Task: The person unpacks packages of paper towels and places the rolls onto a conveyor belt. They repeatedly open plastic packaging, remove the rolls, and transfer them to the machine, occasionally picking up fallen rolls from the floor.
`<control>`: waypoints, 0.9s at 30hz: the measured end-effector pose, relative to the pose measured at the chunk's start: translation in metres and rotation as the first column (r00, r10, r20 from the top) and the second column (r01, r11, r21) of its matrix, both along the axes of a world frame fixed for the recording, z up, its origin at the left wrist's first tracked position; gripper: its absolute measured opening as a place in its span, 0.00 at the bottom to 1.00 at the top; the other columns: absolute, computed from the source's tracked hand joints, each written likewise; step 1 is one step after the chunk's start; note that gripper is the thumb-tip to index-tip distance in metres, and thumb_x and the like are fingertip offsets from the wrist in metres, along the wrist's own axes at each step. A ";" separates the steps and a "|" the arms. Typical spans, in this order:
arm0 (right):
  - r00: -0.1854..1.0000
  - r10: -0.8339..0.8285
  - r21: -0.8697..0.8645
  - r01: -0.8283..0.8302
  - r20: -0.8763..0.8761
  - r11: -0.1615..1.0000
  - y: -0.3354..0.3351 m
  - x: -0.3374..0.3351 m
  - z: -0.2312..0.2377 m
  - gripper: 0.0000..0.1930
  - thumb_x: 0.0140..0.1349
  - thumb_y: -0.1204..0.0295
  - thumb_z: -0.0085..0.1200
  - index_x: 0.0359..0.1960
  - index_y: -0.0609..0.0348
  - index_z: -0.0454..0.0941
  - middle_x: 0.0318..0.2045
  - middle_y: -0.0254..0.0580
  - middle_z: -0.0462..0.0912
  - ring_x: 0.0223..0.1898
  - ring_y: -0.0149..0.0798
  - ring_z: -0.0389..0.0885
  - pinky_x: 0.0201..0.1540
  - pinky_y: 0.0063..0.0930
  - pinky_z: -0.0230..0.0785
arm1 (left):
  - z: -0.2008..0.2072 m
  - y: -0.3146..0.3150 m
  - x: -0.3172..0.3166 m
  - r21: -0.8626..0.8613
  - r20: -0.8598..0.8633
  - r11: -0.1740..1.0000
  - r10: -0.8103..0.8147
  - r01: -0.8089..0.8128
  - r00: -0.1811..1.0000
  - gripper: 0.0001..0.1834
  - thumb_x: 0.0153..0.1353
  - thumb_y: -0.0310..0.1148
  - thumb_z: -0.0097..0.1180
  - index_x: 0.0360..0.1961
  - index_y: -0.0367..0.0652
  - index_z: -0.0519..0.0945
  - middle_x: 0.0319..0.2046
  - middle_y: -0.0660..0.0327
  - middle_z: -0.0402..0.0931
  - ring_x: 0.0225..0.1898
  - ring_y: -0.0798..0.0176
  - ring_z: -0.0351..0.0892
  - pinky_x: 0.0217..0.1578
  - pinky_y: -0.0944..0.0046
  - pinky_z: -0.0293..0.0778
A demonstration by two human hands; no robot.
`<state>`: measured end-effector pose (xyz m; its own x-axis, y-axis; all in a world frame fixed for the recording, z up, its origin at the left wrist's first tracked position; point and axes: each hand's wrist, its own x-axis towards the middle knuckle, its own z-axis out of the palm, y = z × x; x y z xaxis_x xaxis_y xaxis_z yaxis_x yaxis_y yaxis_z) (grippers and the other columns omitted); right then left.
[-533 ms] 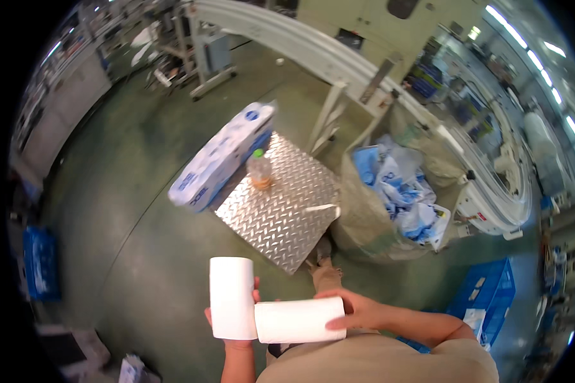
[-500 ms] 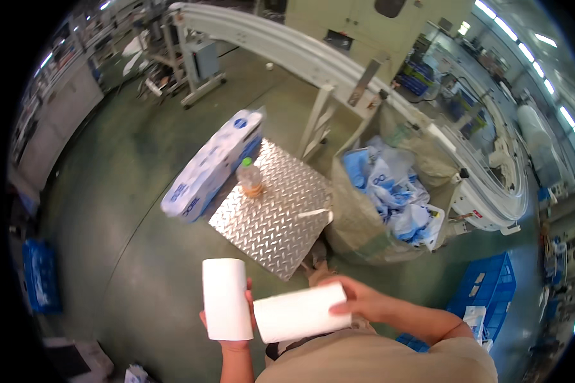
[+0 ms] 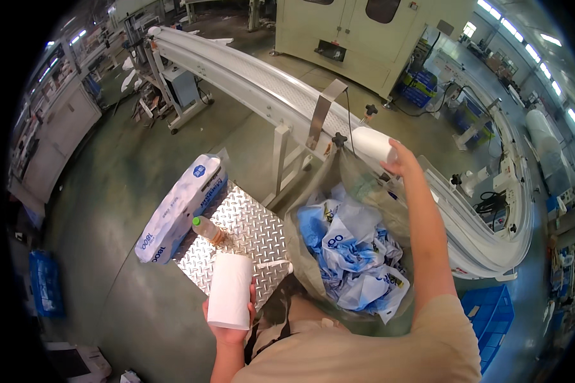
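Observation:
Upright in my left hand is a white paper roll, its fingers wrapped round the lower part, in front of the tread-plate platform. My right arm reaches far out to the right, and my right hand grips the near end of another white paper roll. That roll lies on its side at the conveyor; whether it rests fully on the belt I cannot tell. Below my right forearm is a large woven sack holding crumpled blue-and-white plastic wrappers.
A long wrapped pack of rolls leans along the platform's left side. On the platform stands a bottle with a green cap. Blue crates sit at the lower right. Behind the conveyor is a pale green machine cabinet.
My right hand has carried its roll from in front of my body up and right to the conveyor. The left hand still holds its roll. My view has shifted toward the conveyor.

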<state>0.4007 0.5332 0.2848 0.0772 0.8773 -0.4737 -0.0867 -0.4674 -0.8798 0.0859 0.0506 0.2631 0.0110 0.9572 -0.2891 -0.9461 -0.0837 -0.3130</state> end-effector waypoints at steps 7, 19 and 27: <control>0.740 0.570 0.248 -0.663 0.357 0.707 -0.063 -0.082 0.043 0.28 0.59 0.58 0.53 0.59 0.56 0.64 0.51 0.51 0.72 0.50 0.39 0.74 0.49 0.32 0.68 | 0.027 0.054 0.013 0.022 -0.427 0.994 -0.085 0.105 0.900 0.39 0.53 0.49 0.44 0.64 0.42 0.54 0.61 0.44 0.54 0.57 0.40 0.62 0.45 0.42 0.71; 0.875 0.442 0.442 -0.324 -0.196 0.837 -0.128 -0.043 0.095 0.29 0.50 0.74 0.62 0.55 0.60 0.65 0.46 0.40 0.74 0.47 0.36 0.74 0.50 0.31 0.68 | 0.051 0.145 0.031 0.301 -0.407 0.866 -0.261 0.398 0.875 0.42 0.59 0.61 0.39 0.67 0.47 0.49 0.65 0.44 0.47 0.66 0.42 0.48 0.58 0.31 0.48; 0.896 -0.319 0.262 0.241 0.310 0.934 0.032 0.007 -0.010 0.32 0.49 0.58 0.64 0.50 0.66 0.69 0.46 0.50 0.74 0.43 0.45 0.75 0.41 0.40 0.70 | -0.124 0.067 -0.066 -0.725 -0.665 0.473 -0.292 -0.500 0.687 0.23 0.61 0.33 0.44 0.57 0.39 0.62 0.49 0.53 0.68 0.51 0.58 0.69 0.49 0.53 0.69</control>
